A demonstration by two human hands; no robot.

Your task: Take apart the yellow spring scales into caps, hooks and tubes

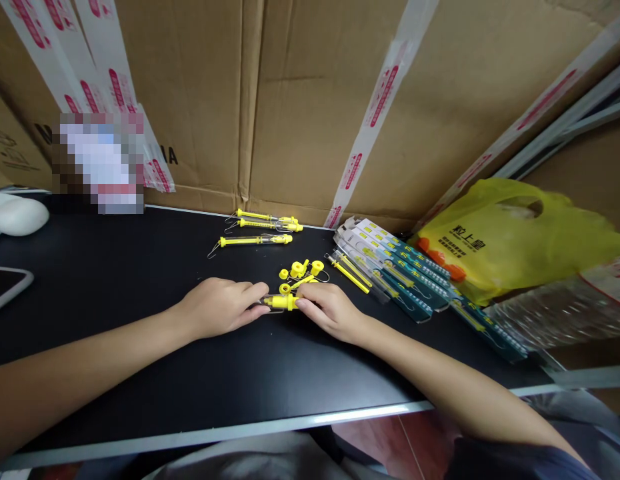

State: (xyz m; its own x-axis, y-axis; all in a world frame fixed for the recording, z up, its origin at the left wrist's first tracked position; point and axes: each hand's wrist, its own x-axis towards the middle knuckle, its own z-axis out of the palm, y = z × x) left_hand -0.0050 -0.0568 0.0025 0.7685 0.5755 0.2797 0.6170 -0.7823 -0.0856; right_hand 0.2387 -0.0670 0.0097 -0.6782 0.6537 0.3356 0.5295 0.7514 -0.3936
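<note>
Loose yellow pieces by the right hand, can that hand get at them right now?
Probably yes: the loose yellow pieces lie just beyond the right hand, though it would likely need to release the yellow tube.

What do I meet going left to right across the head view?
White-edged phone, left hand, yellow-and-clear tube pinched between both hands, right hand, yellow plastic bag.
</note>
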